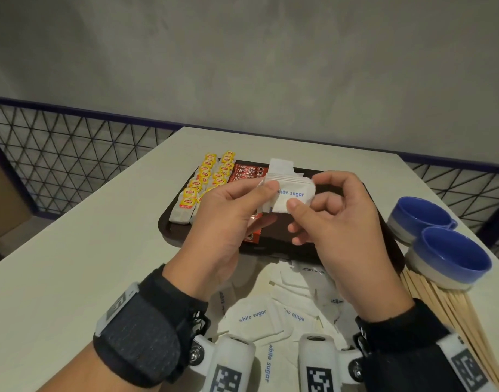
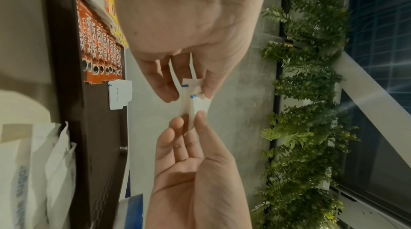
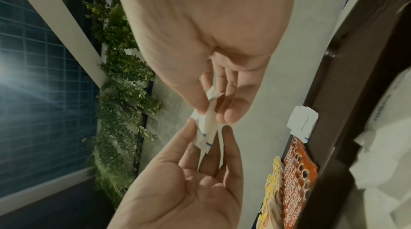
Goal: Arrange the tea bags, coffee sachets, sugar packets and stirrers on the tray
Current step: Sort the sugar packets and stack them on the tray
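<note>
The head camera looks forward and down from above the table (image 1: 87,250), wide enough to take in both wrists and the far wall. Each wrist camera sits close under its palm, rolled sideways, facing along the fingers. All three views share the dark tray (image 1: 172,230) and the Nescafé sachets (image 2: 98,43)

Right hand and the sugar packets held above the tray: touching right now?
Touching. In the head view the right hand pinches the sugar packets, its thumb pressed on the front one; the left hand pinches the other end. The right wrist view shows fingertips on them too.
</note>
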Tool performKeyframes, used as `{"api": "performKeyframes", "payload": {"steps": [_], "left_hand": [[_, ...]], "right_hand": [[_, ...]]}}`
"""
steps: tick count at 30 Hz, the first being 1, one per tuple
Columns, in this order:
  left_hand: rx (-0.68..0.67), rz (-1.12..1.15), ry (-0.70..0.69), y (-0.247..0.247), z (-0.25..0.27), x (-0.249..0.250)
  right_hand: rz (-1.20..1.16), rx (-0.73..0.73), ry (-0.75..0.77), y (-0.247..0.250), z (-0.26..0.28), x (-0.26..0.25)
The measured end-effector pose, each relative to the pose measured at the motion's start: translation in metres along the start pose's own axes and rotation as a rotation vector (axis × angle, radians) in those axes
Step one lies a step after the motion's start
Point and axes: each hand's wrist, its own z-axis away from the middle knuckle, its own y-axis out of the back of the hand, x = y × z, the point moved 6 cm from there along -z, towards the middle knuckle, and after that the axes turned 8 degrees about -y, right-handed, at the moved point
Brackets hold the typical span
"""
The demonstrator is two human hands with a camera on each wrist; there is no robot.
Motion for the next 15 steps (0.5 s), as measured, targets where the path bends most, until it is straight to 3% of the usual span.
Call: {"api": "performKeyframes", "payload": {"steps": [3,6,15], "left_hand": [[0.005,0.042,0.025,-0.0001,0.0007,0.0003],[-0.005,0.065,0.041,-0.0004,0.0011,0.0003],[-0.024,0.093,0.028,-0.0023,-0.0002,0.0003]], "right_hand": [[0.082,0.044,0.008,0.0038,-0.0013,0.0029],[0.080,-0.006,-0.009,0.0023,-0.0020,0.0049],[-0.157,-0.076,-0.106,0.0033,-0.0046,0.0100]]}}
